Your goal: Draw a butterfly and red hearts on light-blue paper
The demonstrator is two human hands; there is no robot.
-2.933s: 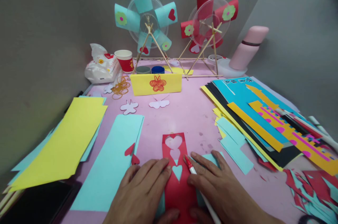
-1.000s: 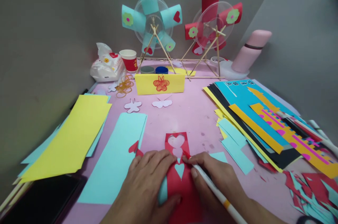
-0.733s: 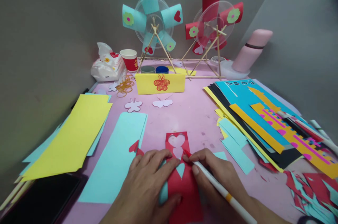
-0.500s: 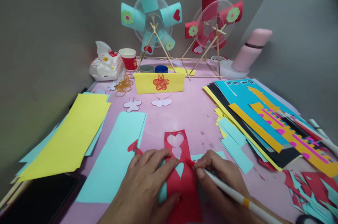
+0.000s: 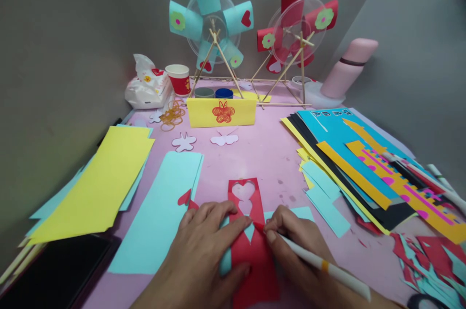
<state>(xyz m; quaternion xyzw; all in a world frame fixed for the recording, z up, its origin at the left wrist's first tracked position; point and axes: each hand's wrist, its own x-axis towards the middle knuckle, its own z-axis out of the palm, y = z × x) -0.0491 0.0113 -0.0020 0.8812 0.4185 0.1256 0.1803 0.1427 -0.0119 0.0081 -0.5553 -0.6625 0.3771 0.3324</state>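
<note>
A red paper strip (image 5: 251, 263) with heart-shaped holes cut through it lies in front of me over light blue paper. Flat on its left side rests my left hand (image 5: 209, 246), fingers spread, the index fingertip beside a hole that shows light blue. My right hand (image 5: 296, 243) grips a white marker (image 5: 309, 256) with an orange band; its red tip is at the right edge of that hole. Just left of my fingers, a small red paper heart (image 5: 185, 197) sits on a light blue sheet (image 5: 156, 217).
Two paper-bladed wheels, one light blue (image 5: 209, 18) and one red (image 5: 296, 32), stand at the back on stick frames. Yellow sheets (image 5: 94, 183) lie left above a dark tablet-like slab (image 5: 54, 270). Coloured paper (image 5: 324, 129), red and blue scraps (image 5: 425, 260) and a pink bottle (image 5: 349, 69) are on the right.
The marker tip has moved slightly left, closer to the hole's top edge, with my right hand following. My left hand still presses the red strip. The whole view has shifted slightly.
</note>
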